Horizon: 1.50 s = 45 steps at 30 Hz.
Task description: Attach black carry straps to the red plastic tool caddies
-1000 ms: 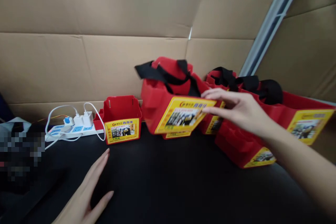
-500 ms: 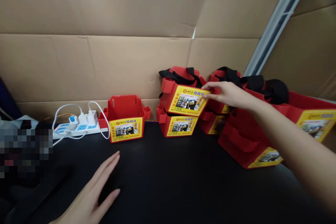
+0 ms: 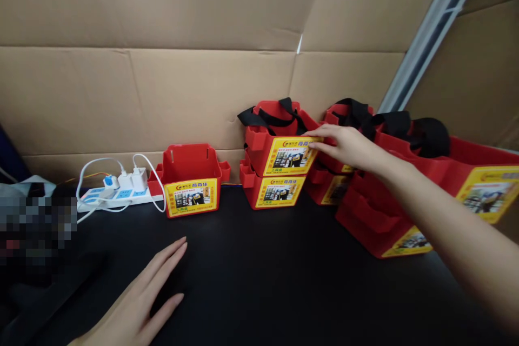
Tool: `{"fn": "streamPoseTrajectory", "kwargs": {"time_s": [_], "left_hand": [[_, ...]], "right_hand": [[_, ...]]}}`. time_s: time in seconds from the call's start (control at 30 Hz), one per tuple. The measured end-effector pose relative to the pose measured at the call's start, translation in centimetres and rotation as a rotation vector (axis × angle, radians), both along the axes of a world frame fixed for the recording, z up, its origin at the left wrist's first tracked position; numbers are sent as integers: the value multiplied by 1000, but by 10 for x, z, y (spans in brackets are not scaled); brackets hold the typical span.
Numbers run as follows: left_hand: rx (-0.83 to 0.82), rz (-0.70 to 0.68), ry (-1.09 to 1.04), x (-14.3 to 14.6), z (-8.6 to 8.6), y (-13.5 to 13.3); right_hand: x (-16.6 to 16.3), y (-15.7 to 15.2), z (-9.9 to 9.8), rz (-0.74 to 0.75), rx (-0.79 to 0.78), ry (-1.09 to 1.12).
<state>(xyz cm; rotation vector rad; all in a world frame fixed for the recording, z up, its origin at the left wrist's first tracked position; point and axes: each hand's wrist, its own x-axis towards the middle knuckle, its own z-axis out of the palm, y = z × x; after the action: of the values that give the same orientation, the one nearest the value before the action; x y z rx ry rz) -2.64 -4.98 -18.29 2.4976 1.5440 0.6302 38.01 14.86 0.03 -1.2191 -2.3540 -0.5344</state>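
My right hand [image 3: 338, 143] pinches the front right rim of a red plastic tool box [image 3: 256, 139] with a yellow picture label and a black strap. That box rests on top of another red tool box [image 3: 281, 193]. A strapless red tool box [image 3: 190, 165] stands by itself to the left. My left hand [image 3: 148, 286] is over the black tabletop [image 3: 243, 275], thumb apart from its straight fingers, holding nothing. What my right fingers press inside the rim is partly hidden.
More stacked red tool boxes [image 3: 371, 221] with black straps stand on the right, partly behind my forearm. A white power strip [image 3: 141, 197] with chargers and cables lies at the left. Cardboard sheets [image 3: 211, 97] form the wall, with a metal post [image 3: 432, 38] at the right.
The upper strapped tool box has shifted slightly left and gone from tilted to nearly level on the lower one, my right hand moving with it. My left hand stays nearly in place.
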Motion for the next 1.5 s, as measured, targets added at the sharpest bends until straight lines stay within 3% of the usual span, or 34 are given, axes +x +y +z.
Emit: {"fn": "streamPoseTrajectory", "kwargs": {"time_s": [0.1,0.17,0.23,0.37,0.47,0.67,1.27,1.5], "left_hand": [[23,-13,24,3,-1,-2],[39,-30,46,5,-3,-1],[21,-74,81,5,-4,4],[-56,-209,176,5,-5,28],[-92,-271,212,7,-4,54],[-89,-295,171,7,-6,80],[-47,-268,134,8,-8,75],[-46,-271,136,7,-8,77]], "right_hand": [[-15,-13,-18,-49,218,97],[-35,-28,-43,-91,354,227],[-64,-48,-77,-14,323,311],[-126,-87,-149,364,-367,47],[-152,-99,-176,455,-660,-117],[-152,-95,-176,458,-712,-133],[-152,-95,-181,425,-631,-71],[-151,-94,-183,417,-502,-115]]}}
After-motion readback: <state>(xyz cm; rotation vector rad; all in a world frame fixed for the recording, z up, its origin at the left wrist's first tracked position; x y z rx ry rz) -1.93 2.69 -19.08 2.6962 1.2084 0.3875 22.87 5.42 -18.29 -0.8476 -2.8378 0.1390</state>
